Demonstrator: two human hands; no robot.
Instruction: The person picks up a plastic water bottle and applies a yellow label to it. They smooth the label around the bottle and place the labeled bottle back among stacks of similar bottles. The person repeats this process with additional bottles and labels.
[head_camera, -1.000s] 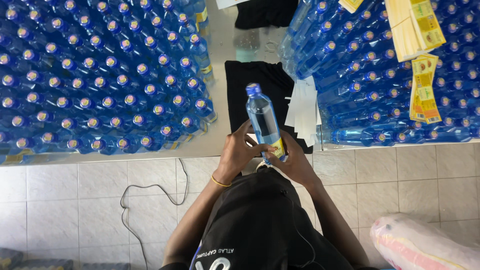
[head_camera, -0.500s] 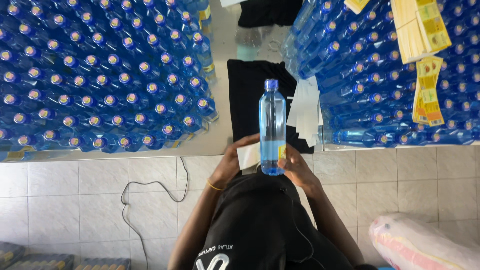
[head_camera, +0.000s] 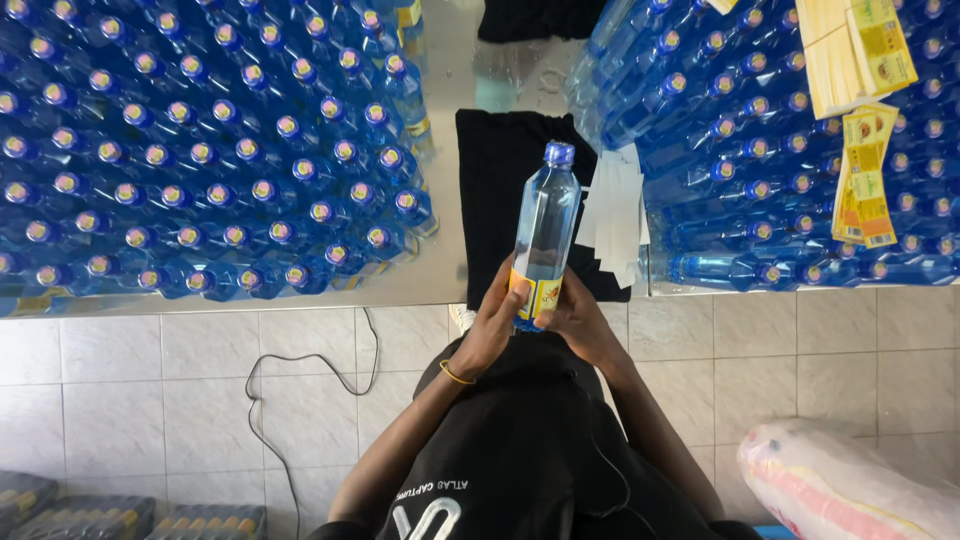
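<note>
My left hand is wrapped around the lower end of the bottle, fingers curled onto its yellow label, with a thin yellow band on the wrist. My right hand grips the same end from the other side, fingers closed against the label and the base. Between them the bottle is held off the table, tilted, its blue cap pointing away from me and slightly to the right.

I place everything else against the bottle. Directly under it lies a black cloth spread on the shiny table, and the bottle's upper half shows over that cloth. Just right of the bottle sits a fan of white strips, partly on the cloth. Left of the bottle stands a dense block of capped bottles, upright, some with yellow labels at the near edge. Right of the bottle, past the strips, more bottles lie stacked on their sides, caps toward me, with yellow label sheets lying on top. Below the bottle is my black shirt, then the tiled floor with a cable looping to the left and a pink-and-white plastic bundle at the lower right.
</note>
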